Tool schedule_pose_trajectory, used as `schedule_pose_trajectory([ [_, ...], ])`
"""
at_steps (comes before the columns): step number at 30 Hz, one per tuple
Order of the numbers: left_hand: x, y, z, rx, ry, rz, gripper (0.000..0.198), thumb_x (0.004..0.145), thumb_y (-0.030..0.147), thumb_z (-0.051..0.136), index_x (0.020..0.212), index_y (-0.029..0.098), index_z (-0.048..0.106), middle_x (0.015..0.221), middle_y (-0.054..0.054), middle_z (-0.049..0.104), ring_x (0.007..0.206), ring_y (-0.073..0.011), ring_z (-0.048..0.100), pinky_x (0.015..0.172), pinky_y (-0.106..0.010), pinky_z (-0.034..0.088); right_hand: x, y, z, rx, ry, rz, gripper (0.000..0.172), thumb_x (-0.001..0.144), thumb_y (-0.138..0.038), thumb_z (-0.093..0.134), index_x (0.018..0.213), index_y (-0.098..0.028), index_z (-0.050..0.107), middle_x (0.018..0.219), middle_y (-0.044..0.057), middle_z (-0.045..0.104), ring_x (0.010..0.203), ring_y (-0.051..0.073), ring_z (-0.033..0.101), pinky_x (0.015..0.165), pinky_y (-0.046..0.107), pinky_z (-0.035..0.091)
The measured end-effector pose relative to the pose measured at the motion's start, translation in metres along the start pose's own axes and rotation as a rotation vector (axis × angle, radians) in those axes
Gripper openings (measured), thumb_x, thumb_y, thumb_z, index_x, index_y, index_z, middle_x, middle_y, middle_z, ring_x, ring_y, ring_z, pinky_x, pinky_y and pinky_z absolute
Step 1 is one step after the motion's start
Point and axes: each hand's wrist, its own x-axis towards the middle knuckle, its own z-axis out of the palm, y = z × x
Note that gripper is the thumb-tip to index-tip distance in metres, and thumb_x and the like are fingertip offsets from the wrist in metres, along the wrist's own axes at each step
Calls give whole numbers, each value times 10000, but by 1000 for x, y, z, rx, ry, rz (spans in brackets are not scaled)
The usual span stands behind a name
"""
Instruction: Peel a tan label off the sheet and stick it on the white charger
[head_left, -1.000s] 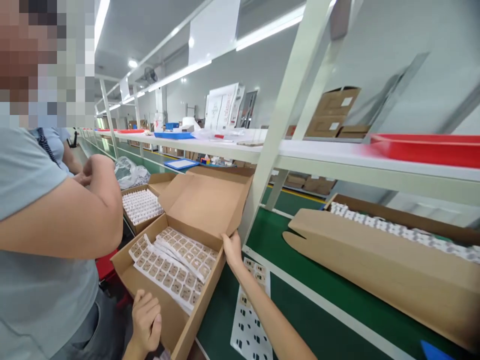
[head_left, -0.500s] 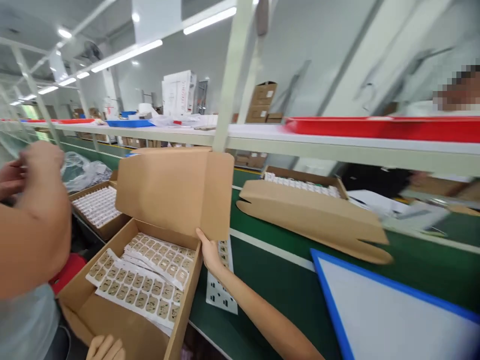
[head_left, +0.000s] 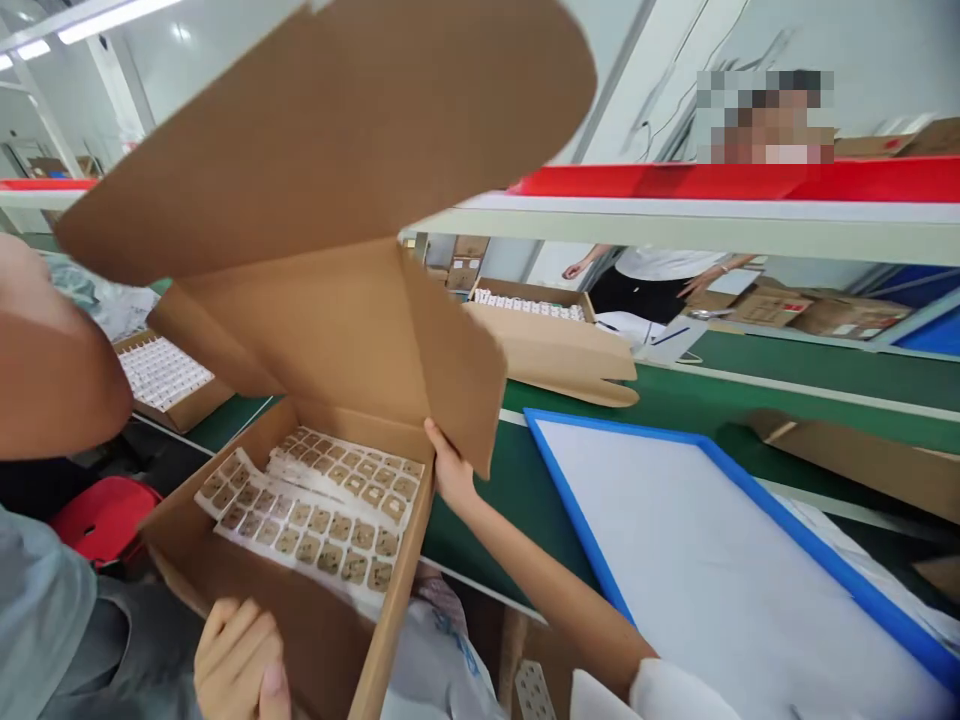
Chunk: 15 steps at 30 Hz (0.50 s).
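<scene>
Two hands grip my cardboard box (head_left: 315, 640): left hand (head_left: 236, 660) fingers clasp its near wall. Right hand (head_left: 450, 470) fingers pinch the raised lid (head_left: 330, 180), sheets of parts (head_left: 315, 510) lying between them.

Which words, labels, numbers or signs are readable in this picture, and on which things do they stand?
No text can be read.
Sheets in the open box: small printed squares, too small to read.
Cloth under the box: blue marks, blurred.
Far boxes behind the belt: no label readable.
Box lid, blue tray, red bin: plain.
</scene>
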Motion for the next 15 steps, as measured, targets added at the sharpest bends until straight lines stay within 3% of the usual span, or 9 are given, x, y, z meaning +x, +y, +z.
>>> schedule_pose_trajectory([
  [4, 32, 16, 19, -10, -60, 39, 321, 935, 86, 406, 652, 229, 359, 502, 30, 408, 532, -165, 344, 583, -340, 239, 27, -8, -9, 11, 148, -27, 329, 788, -270, 820, 1084, -168, 720, 1189, 55, 741, 1146, 237, 672, 1056, 442, 528],
  [8, 52, 32, 41, -83, -41, 93, 311, 901, 61, 434, 660, 235, 340, 504, 34, 395, 553, -172, 310, 584, -350, 203, 39, -22, -30, 21, 241, -74, 213, 908, -229, 747, 1093, -135, 696, 1161, 76, 730, 1049, 213, 707, 976, 453, 575],
  [12, 69, 57, 63, -134, -39, 161, 326, 901, 84, 436, 618, 226, 360, 495, 25, 398, 556, -169, 307, 582, -355, 195, 42, -48, -74, -11, 357, -180, 228, 922, -292, 743, 1078, -133, 698, 1149, 84, 733, 1065, 226, 706, 975, 470, 582],
  [15, 75, 83, 86, -234, -12, 197, 384, 944, 155, 380, 564, 212, 388, 484, 8, 404, 537, -162, 309, 573, -364, 181, 44, -75, -120, -46, 478, -284, 401, 835, -355, 803, 1152, -144, 677, 1272, 97, 704, 1230, 267, 643, 1090, 508, 524],
])
